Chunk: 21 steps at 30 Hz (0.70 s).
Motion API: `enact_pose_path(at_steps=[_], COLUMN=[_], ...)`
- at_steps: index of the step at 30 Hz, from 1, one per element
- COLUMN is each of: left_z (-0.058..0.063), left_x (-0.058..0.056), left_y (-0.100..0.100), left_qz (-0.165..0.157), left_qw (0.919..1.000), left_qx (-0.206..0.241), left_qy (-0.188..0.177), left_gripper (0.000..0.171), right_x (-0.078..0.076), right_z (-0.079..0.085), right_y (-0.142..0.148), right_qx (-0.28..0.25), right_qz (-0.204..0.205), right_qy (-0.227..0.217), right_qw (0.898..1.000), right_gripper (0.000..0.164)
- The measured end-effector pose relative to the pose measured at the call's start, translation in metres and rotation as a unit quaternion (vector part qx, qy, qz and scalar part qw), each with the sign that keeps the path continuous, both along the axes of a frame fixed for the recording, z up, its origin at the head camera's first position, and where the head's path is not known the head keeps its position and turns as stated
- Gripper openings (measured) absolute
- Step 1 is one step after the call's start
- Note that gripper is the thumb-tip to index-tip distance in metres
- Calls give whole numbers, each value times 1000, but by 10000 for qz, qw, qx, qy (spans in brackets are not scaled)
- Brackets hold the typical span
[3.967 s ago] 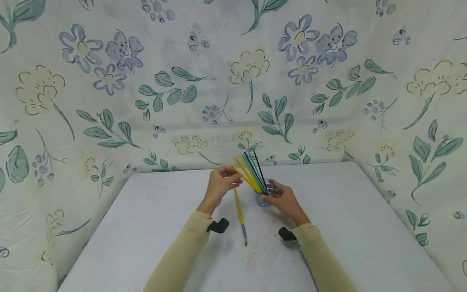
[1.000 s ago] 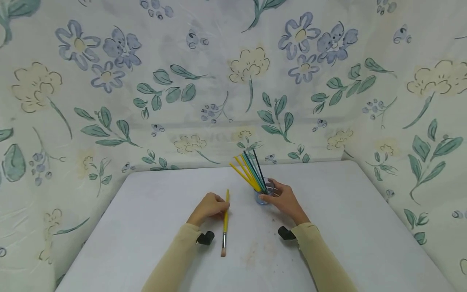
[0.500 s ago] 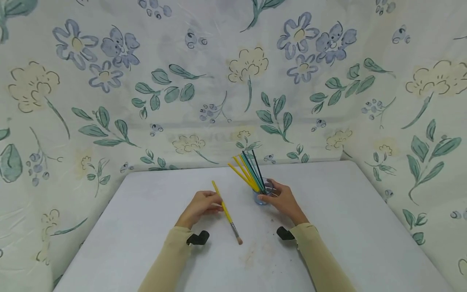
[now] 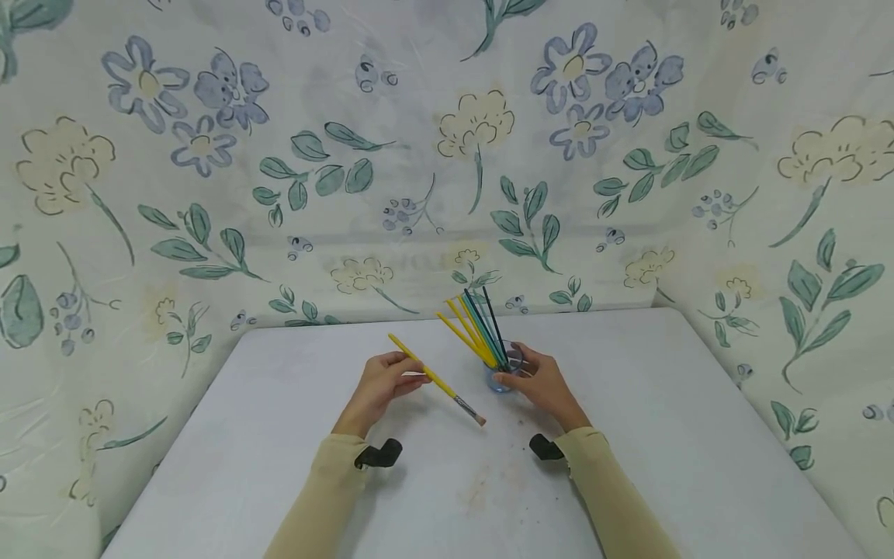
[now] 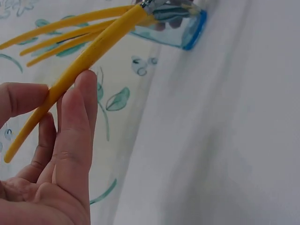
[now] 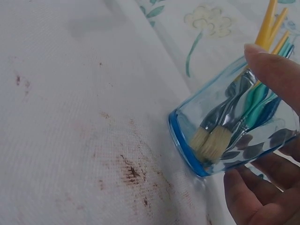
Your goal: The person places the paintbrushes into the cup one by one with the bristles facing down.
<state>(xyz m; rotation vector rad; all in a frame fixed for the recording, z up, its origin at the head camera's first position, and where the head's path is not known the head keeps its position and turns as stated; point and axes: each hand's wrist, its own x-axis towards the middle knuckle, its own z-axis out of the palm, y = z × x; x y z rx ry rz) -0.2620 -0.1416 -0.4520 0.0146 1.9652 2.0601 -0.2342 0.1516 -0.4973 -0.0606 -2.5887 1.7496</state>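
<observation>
In the head view, my left hand (image 4: 380, 388) pinches a yellow paintbrush (image 4: 440, 382) by its handle, bristles pointing down to the right. The left wrist view shows the thumb and fingertips on the yellow handle (image 5: 89, 56); the bristles are out of that view. My right hand (image 4: 548, 384) grips a clear glass (image 4: 497, 382) with a blue base (image 6: 182, 147). Several paintbrushes (image 4: 477, 330) with yellow, green and dark handles lean left in the glass, bristles (image 6: 213, 143) down. The held brush is apart from the glass. Whether the glass touches the table is unclear.
A white-covered table (image 4: 279, 404) lies under both hands, with brownish stains (image 4: 477, 493) near its middle front. Behind it hangs a floral-patterned sheet (image 4: 391, 194), which also runs along the sides. Each wrist wears a black camera mount (image 4: 379, 454).
My left hand has left the brushes in the glass, taken the yellow paintbrush off the table, lifted it and swung its bristles round to the right. My right hand stays on the glass.
</observation>
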Motion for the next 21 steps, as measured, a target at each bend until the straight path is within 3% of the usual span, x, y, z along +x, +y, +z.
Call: enact_pose_path(at_steps=[12, 21], left_z=[16, 29], left_x=[-1, -4], left_y=[6, 12], left_qz=[546, 519], left_qw=[9984, 9973], left_qx=[146, 387], left_qy=[70, 337], left_gripper=[30, 32], right_x=[-1, 0], right_z=[1, 1], right_y=[0, 3], right_qx=[-67, -98], right_qz=[-11, 44], right_qy=[-126, -136], right_qw=[9999, 9999], right_gripper=[84, 95])
